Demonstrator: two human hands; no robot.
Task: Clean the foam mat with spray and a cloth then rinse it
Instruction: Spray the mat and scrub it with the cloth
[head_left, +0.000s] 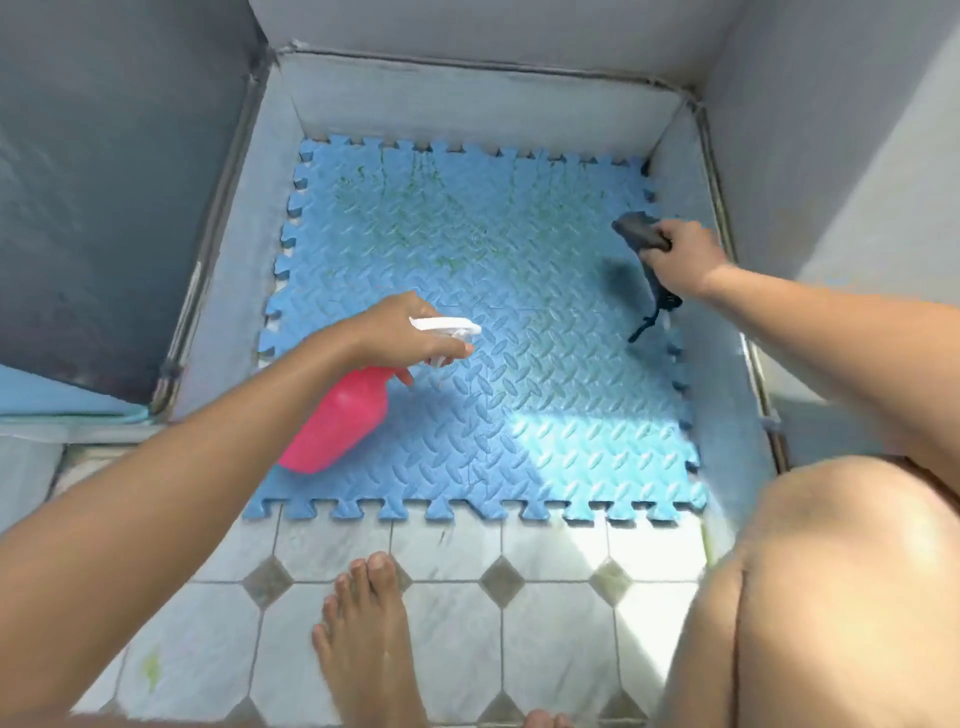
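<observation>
foam mat (483, 332) flat on tiled floor (447, 597), green grime at 11 o'clock uncleaned | left hand (395, 327) clenched spray bottle (337, 421) | right hand (675, 249) fisted around cloth (641, 239) at 2 o'clock | wiping, rinse pending

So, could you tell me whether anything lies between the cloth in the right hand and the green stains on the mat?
Nothing visible does. The right hand holds the cloth above the mat near its far right edge, and the green stains lie to its left across bare foam. The left hand and spray bottle sit nearer, clear of that path.
</observation>
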